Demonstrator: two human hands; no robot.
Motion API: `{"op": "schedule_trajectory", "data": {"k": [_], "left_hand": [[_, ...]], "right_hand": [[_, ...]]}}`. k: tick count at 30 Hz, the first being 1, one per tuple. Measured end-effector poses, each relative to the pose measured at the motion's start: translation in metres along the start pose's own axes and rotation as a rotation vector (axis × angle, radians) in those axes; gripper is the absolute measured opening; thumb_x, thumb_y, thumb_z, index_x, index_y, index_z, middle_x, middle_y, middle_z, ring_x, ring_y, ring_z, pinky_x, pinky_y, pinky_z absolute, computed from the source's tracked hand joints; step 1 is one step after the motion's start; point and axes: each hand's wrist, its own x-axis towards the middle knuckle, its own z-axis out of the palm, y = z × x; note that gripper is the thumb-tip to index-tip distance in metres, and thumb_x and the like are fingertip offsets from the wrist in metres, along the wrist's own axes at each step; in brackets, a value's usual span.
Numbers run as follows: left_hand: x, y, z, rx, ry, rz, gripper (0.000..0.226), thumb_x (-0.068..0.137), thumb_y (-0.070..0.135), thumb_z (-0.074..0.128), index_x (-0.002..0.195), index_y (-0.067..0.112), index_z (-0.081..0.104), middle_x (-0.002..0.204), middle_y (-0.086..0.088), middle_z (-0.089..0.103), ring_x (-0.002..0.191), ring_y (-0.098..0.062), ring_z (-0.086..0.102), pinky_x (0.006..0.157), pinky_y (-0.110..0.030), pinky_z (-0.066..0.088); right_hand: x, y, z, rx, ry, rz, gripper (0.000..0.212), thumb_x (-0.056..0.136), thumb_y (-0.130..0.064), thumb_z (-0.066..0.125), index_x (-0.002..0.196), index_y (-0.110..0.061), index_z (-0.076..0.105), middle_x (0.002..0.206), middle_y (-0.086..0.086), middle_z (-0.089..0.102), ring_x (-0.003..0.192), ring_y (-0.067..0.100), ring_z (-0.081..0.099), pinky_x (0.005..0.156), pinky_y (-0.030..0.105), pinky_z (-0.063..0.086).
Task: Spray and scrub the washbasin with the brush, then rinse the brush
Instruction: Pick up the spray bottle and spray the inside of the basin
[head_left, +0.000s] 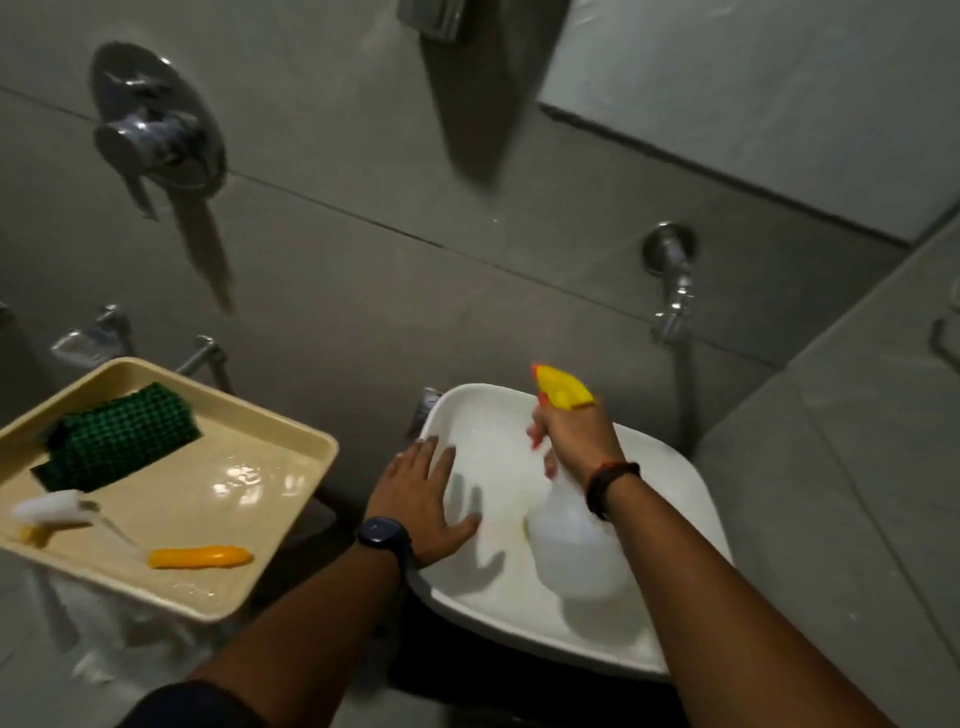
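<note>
A white washbasin (691, 499) sits low at centre right against the grey tiled wall. My right hand (576, 436) grips the neck of a translucent spray bottle (576, 551) with a yellow trigger head (563, 389), held over the bowl. My left hand (421, 499) lies flat on the basin's left rim, fingers spread, holding nothing. The brush (200, 557), with a yellow handle and a clear neck, lies in a beige tray (291, 467) to the left, its white head (49, 506) toward the tray's near-left side.
A green scrub pad (119, 436) lies at the back of the wet tray. On the wall are a chrome mixer handle (150, 130) at upper left, a small tap (672, 280) above the basin, and chrome fittings behind the tray.
</note>
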Motion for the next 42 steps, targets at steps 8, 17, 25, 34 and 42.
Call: {"op": "schedule_trajectory", "data": {"k": [8,17,25,34,42], "left_hand": [[-0.018,0.024,0.022,0.211,-0.041,-0.095,0.099,0.077,0.071,0.037,0.149,0.013,0.002,0.16,-0.013,0.0,0.146,-0.027,-0.003,0.117,-0.043,-0.001],[-0.016,0.027,0.022,0.253,-0.044,-0.076,0.097,0.08,0.069,0.034,0.149,0.01,-0.002,0.159,-0.015,-0.003,0.146,-0.028,-0.005,0.118,-0.042,-0.003],[-0.014,0.027,0.022,0.274,-0.065,-0.02,0.099,0.08,0.07,0.033,0.148,0.011,-0.006,0.159,-0.014,-0.005,0.146,-0.028,-0.006,0.116,-0.041,-0.007],[-0.011,0.026,0.022,0.286,-0.07,0.091,0.096,0.082,0.068,0.034,0.148,0.012,-0.006,0.16,-0.011,-0.007,0.146,-0.026,-0.008,0.115,-0.039,-0.009],[-0.008,0.025,0.026,0.287,-0.096,0.106,0.098,0.08,0.067,0.038,0.148,0.013,-0.007,0.16,-0.009,-0.007,0.146,-0.024,-0.007,0.117,-0.039,-0.001]], "right_hand": [[-0.075,0.077,-0.066,-0.137,-0.073,0.286,0.059,0.065,-0.006,0.043,0.11,-0.037,0.065,0.066,0.006,0.067,0.042,0.027,0.052,0.037,0.023,0.04],[-0.075,0.085,-0.092,-0.183,0.15,0.402,0.048,0.076,-0.014,0.042,0.114,-0.033,0.064,0.062,0.01,0.059,0.042,0.023,0.047,0.039,0.022,0.041],[-0.094,0.079,-0.056,-0.112,0.023,0.43,0.045,0.074,-0.014,0.042,0.105,-0.037,0.066,0.061,0.011,0.057,0.035,0.02,0.043,0.038,0.021,0.038],[-0.074,0.088,-0.089,-0.269,0.249,0.437,0.037,0.068,-0.021,0.045,0.099,-0.018,0.065,0.072,0.013,0.065,0.042,0.029,0.055,0.049,0.036,0.054],[-0.101,0.109,-0.105,-0.119,0.133,0.582,0.037,0.075,-0.013,0.043,0.103,-0.021,0.065,0.061,0.01,0.049,0.037,0.02,0.039,0.041,0.021,0.034]]}}
